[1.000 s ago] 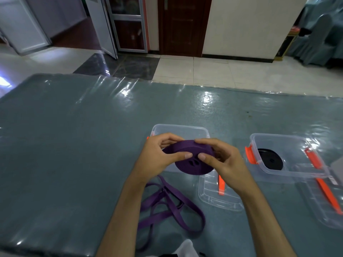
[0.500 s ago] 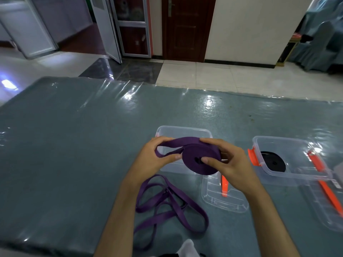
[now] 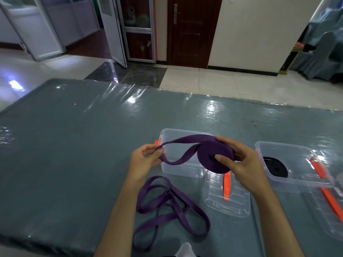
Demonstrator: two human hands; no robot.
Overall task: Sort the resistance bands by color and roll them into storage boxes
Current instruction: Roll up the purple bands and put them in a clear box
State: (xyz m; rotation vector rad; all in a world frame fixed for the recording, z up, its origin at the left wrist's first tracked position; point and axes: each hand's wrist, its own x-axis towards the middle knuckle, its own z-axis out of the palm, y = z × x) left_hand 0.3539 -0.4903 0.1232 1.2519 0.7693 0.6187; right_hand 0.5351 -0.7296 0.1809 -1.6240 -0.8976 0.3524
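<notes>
Over a clear storage box (image 3: 168, 138), the right hand (image 3: 239, 164) grips a rolled purple resistance band (image 3: 213, 156) while the left hand (image 3: 143, 161) pinches its loose tail; more purple bands (image 3: 167, 210) lie on the desk (image 3: 74, 145) below the hands.

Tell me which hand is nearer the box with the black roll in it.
Right. The right hand grips the purple roll just beside the box holding the black roll. The left hand pinches the band's loose end beyond the other box.
</notes>
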